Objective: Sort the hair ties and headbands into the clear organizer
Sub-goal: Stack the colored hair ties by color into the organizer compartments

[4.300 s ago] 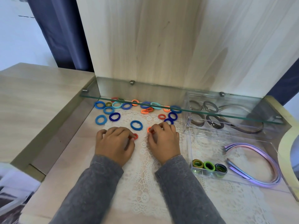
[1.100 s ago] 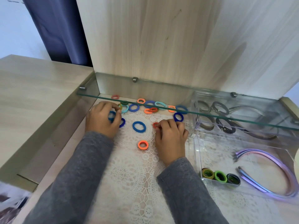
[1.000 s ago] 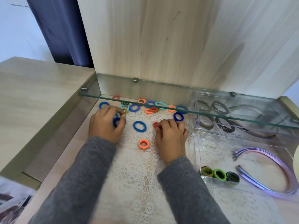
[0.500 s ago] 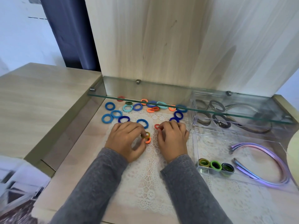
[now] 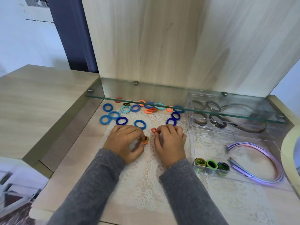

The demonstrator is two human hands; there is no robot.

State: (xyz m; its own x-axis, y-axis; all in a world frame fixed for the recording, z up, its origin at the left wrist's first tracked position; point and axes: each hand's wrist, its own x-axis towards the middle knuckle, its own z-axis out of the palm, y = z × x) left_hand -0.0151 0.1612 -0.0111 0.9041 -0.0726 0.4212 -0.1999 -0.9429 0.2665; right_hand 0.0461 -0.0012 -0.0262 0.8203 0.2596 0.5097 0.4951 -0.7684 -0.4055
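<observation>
Fingers (image 5: 137,132) of left hand (image 5: 125,142) pinch olive and orange hair ties (image 5: 145,140); right hand (image 5: 170,142) pinches a red tie (image 5: 153,130). Clear organizer (image 5: 192,150), right, holds green ties (image 5: 211,164) and headbands (image 5: 253,144). Many loose ties (image 5: 113,114) far left remain unsorted.

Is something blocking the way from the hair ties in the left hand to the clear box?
Yes. The right hand, pinching a red tie, lies between the ties in the left hand and the clear box. The box's near wall also needs lifting over.
</observation>
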